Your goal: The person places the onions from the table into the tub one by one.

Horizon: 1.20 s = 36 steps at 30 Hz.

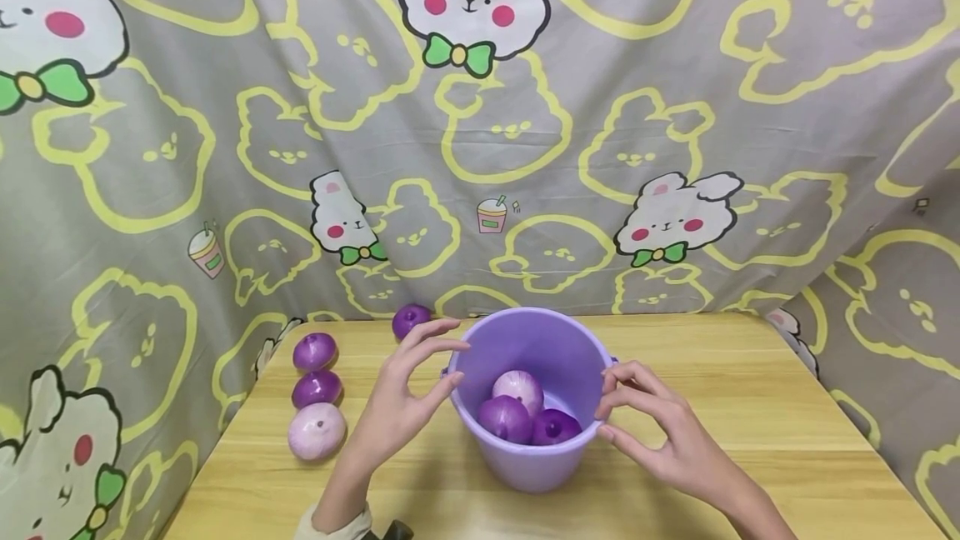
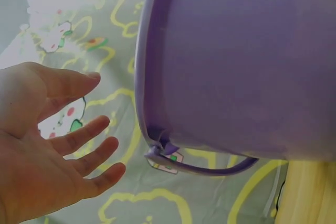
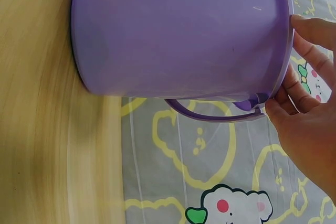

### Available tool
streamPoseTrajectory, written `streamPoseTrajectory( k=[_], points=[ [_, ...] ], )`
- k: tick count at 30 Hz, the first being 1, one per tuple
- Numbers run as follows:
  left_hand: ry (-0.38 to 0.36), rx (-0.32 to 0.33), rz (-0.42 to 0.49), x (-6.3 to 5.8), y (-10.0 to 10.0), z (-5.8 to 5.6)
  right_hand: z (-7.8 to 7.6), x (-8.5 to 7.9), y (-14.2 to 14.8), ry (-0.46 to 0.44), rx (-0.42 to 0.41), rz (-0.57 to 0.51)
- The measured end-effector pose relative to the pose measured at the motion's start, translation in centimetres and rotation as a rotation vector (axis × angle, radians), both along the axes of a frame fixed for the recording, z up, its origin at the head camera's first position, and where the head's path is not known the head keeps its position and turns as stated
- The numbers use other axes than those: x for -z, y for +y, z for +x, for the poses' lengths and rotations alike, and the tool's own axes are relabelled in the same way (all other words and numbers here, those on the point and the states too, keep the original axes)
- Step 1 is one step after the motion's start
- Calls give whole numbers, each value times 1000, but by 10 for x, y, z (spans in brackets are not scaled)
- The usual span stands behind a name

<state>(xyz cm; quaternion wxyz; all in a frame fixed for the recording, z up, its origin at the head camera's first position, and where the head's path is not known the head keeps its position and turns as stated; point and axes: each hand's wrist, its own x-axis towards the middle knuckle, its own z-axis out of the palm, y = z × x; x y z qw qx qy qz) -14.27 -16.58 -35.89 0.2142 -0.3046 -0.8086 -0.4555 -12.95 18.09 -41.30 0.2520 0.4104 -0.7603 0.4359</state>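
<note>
A purple bucket [image 1: 532, 465] stands upright on the table with three onions inside, one a streaked pale onion [image 1: 517, 391] and two of them deep purple [image 1: 505, 419]. At its right rim, my right hand [image 1: 671, 432] pinches the edge between thumb and fingers, close to the handle joint. My left hand [image 1: 397, 394] hovers beside the left rim, fingers spread and relaxed; the left wrist view shows a gap between its fingertips [image 2: 105, 145] and the bucket. The bucket's handle [image 3: 210, 118] hangs down at the back.
Left of the bucket, two purple onions [image 1: 317, 390] and a pale onion [image 1: 317, 432] form a row on the wooden table [image 1: 750, 440]. Another purple onion [image 1: 410, 321] lies near the back edge. A patterned curtain [image 1: 525, 148] hangs behind and at the sides.
</note>
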Motion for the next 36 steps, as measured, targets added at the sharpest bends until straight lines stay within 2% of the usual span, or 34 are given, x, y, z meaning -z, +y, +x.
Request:
streamPoseTrajectory(
  k=[11,19,25,36],
  points=[
    [2,-46,-15,14,-12,-6,0,1,1,-6,4,2],
    [30,-82,-14,21,-20,-5,-1,1,1,1,-12,-2],
    [13,-107,-39,27,-26,-7,0,0,2,-7,0,3],
    [-29,-190,-76,36,-49,-6,-2,1,1,-17,-23,-13]
  ],
)
